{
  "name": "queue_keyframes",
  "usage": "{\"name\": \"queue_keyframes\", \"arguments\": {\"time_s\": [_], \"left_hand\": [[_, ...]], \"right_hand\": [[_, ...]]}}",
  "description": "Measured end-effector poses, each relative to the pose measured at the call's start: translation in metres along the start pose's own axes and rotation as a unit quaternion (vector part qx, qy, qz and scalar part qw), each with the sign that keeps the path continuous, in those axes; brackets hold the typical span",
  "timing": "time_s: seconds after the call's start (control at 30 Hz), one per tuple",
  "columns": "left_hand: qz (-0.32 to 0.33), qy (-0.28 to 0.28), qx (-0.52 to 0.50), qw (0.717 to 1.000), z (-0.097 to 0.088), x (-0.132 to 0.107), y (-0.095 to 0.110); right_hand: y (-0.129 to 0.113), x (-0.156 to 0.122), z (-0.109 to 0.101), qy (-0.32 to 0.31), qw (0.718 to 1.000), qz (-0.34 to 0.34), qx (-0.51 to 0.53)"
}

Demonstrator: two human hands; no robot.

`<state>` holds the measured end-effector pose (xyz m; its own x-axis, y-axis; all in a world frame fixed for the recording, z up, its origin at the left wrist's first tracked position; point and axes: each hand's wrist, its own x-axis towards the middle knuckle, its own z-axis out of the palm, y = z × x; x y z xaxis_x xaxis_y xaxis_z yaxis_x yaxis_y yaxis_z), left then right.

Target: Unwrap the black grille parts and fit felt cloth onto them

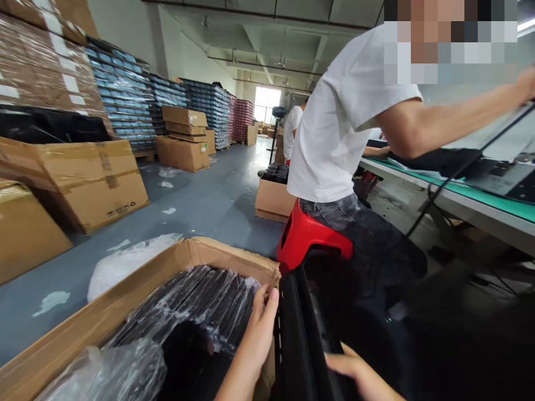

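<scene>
Both your hands work one black panel [292, 334] standing at 3 o'clock of the cardboard box [137, 289], left hand [259, 328] pressed open-fingered against it, right hand [355, 373] clasping its edge, with many wrapped panels [200, 306] left boxed.

Panel [298, 340] right of carton [137, 289]

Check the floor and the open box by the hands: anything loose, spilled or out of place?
Yes. A crumpled clear plastic bag lies loose on the floor beside the open carton, and pale scraps dot the floor. Inside the carton the wrapped black parts stand in rows.
</scene>
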<state>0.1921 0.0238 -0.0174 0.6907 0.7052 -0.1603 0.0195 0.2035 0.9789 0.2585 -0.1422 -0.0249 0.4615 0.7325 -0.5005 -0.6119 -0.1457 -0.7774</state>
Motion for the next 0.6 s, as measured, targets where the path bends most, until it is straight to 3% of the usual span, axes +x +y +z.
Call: {"name": "queue_keyframes", "arguments": {"time_s": [0.1,0.2,0.3,0.43,0.53,0.6], "left_hand": [[-0.046,-0.093,-0.015,0.995,-0.005,-0.007,-0.003],[-0.035,-0.157,-0.008,0.987,-0.006,-0.016,-0.001],[-0.021,-0.141,0.001,0.99,-0.003,-0.021,0.003],[-0.013,-0.138,-0.003,0.99,-0.003,-0.019,0.008],[-0.039,-0.185,-0.023,0.982,-0.01,-0.005,0.003],[-0.028,-0.172,0.033,0.984,-0.016,0.012,-0.01]], "right_hand": [[-0.009,0.001,0.01,0.025,0.999,0.018,0.038],[-0.018,0.0,0.018,0.053,0.998,0.03,0.027],[-0.024,-0.003,0.019,0.063,0.996,0.05,0.026],[-0.027,-0.004,0.016,0.058,0.997,0.025,0.036],[-0.029,-0.008,0.014,0.065,0.997,0.005,0.048],[-0.033,-0.015,0.013,0.076,0.995,0.002,0.058]]}}
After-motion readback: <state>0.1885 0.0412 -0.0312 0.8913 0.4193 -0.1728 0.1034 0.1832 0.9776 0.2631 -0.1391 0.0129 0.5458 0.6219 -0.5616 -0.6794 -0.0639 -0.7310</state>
